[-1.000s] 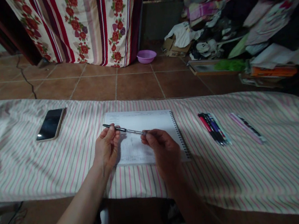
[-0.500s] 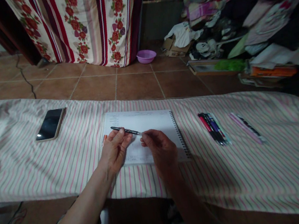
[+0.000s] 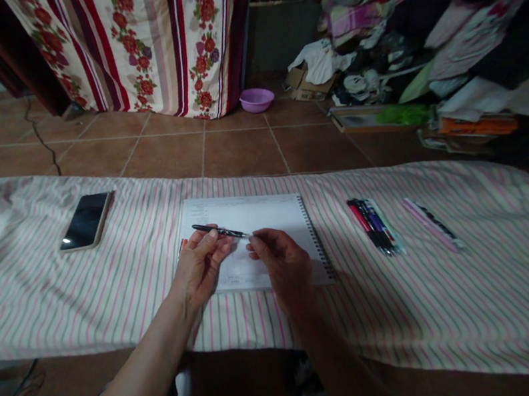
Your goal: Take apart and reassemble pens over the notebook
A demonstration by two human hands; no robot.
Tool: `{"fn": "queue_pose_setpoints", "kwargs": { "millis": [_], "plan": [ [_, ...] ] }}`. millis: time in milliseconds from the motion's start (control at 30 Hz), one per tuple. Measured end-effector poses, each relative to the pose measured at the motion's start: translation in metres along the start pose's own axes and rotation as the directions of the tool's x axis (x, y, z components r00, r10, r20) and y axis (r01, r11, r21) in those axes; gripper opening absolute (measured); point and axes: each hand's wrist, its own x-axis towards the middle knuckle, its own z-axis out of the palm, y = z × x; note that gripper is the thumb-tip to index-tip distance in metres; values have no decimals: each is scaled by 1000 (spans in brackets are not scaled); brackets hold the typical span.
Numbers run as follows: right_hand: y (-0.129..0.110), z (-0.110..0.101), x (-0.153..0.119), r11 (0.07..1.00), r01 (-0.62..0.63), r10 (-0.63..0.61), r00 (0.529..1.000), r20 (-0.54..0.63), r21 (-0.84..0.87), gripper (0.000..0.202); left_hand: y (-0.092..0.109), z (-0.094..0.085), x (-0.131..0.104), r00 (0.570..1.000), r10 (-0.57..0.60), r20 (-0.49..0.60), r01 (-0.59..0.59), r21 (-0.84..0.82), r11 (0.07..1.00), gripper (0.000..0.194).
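Observation:
A black pen (image 3: 204,227) is held slantwise above an open spiral notebook (image 3: 251,208). My left hand (image 3: 200,261) pinches its barrel between thumb and fingers. At the pen's lighter end, the curled fingers of my right hand (image 3: 283,259) are closed on the tip; exactly what they grip there is partly hidden. The notebook page is pale with faint lines and writing, its spiral on the right side. A small orange object (image 3: 182,245) shows at the page's left edge, partly covered by my left hand.
Striped cloth covers the table (image 3: 151,278). A phone (image 3: 86,221) lies at left. Several pens (image 3: 375,227) lie right of the notebook, with a pink pen (image 3: 428,224) and a dark patterned pen (image 3: 437,220) beyond. A purple basin (image 3: 257,99) stands on the floor.
The view has shifted very slightly. Both hands keep their hold on the black pen, and nothing on the table has visibly moved.

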Motion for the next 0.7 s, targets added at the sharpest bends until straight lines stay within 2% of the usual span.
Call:
{"fn": "queue_pose_setpoints", "kwargs": {
  "millis": [200, 500, 700],
  "plan": [
    [4, -3, 1, 996, 71, -71, 997, 7, -61, 19, 1, 1, -2, 999, -19, -26, 19, 10, 1000, 9],
    [-1, -3, 0, 974, 102, -102, 995, 13, -204, 18, -2, 3, -5, 999, 4, 41, -5, 37, 999, 10],
    [-2, -3, 1, 981, 60, -56, 998, 26, -185, 19, -5, 3, -3, 999, -28, 17, 28, 14, 1000, 7]
  ]
}}
